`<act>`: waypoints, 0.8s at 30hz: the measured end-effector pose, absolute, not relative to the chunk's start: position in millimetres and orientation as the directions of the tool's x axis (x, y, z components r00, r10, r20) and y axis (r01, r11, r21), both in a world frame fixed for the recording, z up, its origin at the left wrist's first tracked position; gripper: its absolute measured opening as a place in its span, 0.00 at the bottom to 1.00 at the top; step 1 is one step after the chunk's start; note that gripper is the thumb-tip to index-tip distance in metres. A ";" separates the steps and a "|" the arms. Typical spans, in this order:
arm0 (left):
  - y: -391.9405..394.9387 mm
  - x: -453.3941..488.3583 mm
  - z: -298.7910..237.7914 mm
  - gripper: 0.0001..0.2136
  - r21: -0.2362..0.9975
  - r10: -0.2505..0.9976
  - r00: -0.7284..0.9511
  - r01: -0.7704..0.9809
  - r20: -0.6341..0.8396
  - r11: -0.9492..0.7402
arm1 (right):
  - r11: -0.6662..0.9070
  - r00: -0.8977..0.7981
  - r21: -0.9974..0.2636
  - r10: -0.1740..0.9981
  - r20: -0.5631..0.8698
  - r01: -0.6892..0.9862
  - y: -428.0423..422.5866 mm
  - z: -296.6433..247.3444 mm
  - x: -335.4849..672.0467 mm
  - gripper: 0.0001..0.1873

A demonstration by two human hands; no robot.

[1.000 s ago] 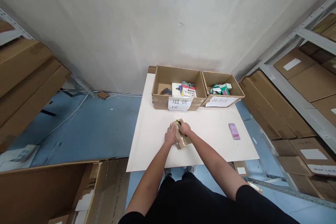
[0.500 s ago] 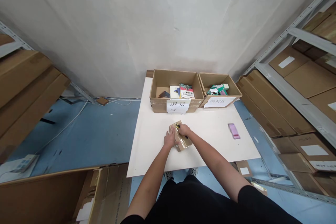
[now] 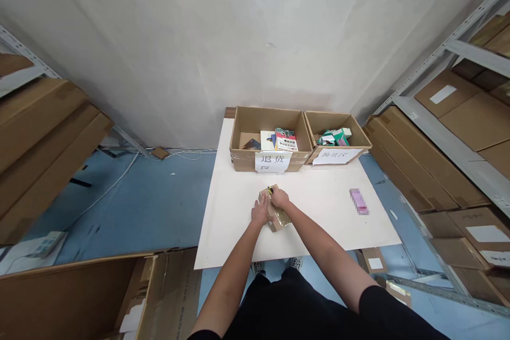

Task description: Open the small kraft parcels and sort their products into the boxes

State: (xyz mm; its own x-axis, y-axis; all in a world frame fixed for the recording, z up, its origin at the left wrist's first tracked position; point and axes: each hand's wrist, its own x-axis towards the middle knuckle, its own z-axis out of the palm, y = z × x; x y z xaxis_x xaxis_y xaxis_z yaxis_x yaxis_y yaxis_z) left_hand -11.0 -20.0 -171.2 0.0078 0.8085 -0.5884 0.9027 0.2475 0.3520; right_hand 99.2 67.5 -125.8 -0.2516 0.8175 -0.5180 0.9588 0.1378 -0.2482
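Observation:
A small brown taped cardboard parcel (image 3: 279, 218) lies near the middle of the white table (image 3: 319, 223). My left hand (image 3: 261, 212) rests on its left side with the fingers laid over it, holding it down. My right hand (image 3: 279, 198) is closed around a small yellow and black tool (image 3: 271, 189), whose tip sits at the parcel's far end. The blade or point of the tool is too small to make out.
Two open cardboard boxes with paper labels stand at the table's far edge: the left box (image 3: 243, 154) holds books, the right box (image 3: 358, 143) holds small green packs. A pink item (image 3: 358, 201) lies at the table's right. Shelves of cartons flank both sides; a large open carton (image 3: 79, 297) sits near left.
Both hands stay on the parcel; the right hand with the tool has shifted only slightly along its top. The camera view has drifted a little.

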 end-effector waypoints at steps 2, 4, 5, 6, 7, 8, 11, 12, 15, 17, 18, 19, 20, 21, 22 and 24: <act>-20.4 -11.1 -170.7 0.61 0.353 0.809 0.007 0.902 -0.587 0.248 | 0.151 -0.247 -0.215 0.804 -0.541 0.965 69.2 -121.9 95.8 0.24; -20.8 -11.3 -169.9 0.61 0.354 0.811 0.005 0.901 -0.586 0.251 | 0.165 -0.242 -0.184 0.787 -0.568 0.969 70.8 -117.3 94.2 0.27; -20.9 -11.4 -169.3 0.61 0.352 0.810 0.000 0.901 -0.586 0.254 | 0.170 -0.240 -0.174 0.779 -0.579 0.970 71.4 -115.0 94.0 0.27; -21.0 -11.4 -168.6 0.61 0.348 0.808 -0.004 0.901 -0.589 0.259 | 0.172 -0.238 -0.168 0.774 -0.587 0.971 71.7 -113.0 94.2 0.27; -21.1 -11.3 -167.9 0.60 0.344 0.806 -0.008 0.902 -0.592 0.262 | 0.169 -0.234 -0.163 0.769 -0.595 0.972 71.4 -111.3 94.7 0.27; -21.1 -11.2 -167.1 0.60 0.339 0.804 -0.012 0.903 -0.595 0.264 | 0.164 -0.228 -0.159 0.765 -0.602 0.974 70.6 -110.1 95.4 0.26; -20.9 -10.5 -165.2 0.59 0.330 0.807 -0.013 0.908 -0.590 0.257 | 0.149 -0.211 -0.152 0.755 -0.620 0.977 64.5 -108.4 99.5 0.25; -20.9 -10.3 -164.9 0.59 0.327 0.810 -0.014 0.911 -0.586 0.253 | 0.143 -0.206 -0.150 0.752 -0.626 0.978 61.5 -108.2 101.7 0.25; -20.4 -9.5 -164.7 0.60 0.321 0.816 -0.022 0.913 -0.577 0.251 | 0.118 -0.186 -0.147 0.736 -0.651 0.982 50.1 -108.1 112.5 0.24; -19.8 -8.9 -165.5 0.60 0.327 0.822 -0.027 0.910 -0.569 0.256 | 0.093 -0.169 -0.148 0.718 -0.675 0.985 39.9 -109.2 123.3 0.24; -19.4 -8.6 -166.2 0.60 0.331 0.823 -0.028 0.907 -0.567 0.259 | 0.074 -0.161 -0.153 0.705 -0.691 0.985 33.6 -110.4 129.7 0.23; -19.0 -8.3 -167.1 0.60 0.332 0.823 -0.031 0.906 -0.567 0.263 | 0.054 -0.154 -0.162 0.692 -0.705 0.985 26.3 -112.0 136.6 0.22; -18.6 -8.0 -168.1 0.60 0.331 0.822 -0.034 0.905 -0.568 0.266 | 0.041 -0.153 -0.172 0.682 -0.715 0.984 17.8 -114.0 144.0 0.20; -18.1 -7.7 -169.3 0.60 0.327 0.822 -0.038 0.906 -0.569 0.268 | 0.036 -0.157 -0.181 0.679 -0.717 0.983 8.4 -116.3 151.7 0.18; -17.6 -7.4 -170.4 0.60 0.323 0.822 -0.040 0.908 -0.568 0.267 | 0.037 -0.162 -0.187 0.682 -0.713 0.982 -1.9 -118.4 159.8 0.17; -16.8 -7.0 -172.6 0.60 0.313 0.826 -0.040 0.914 -0.563 0.257 | 0.051 -0.167 -0.185 0.701 -0.693 0.981 -23.8 -121.7 177.6 0.16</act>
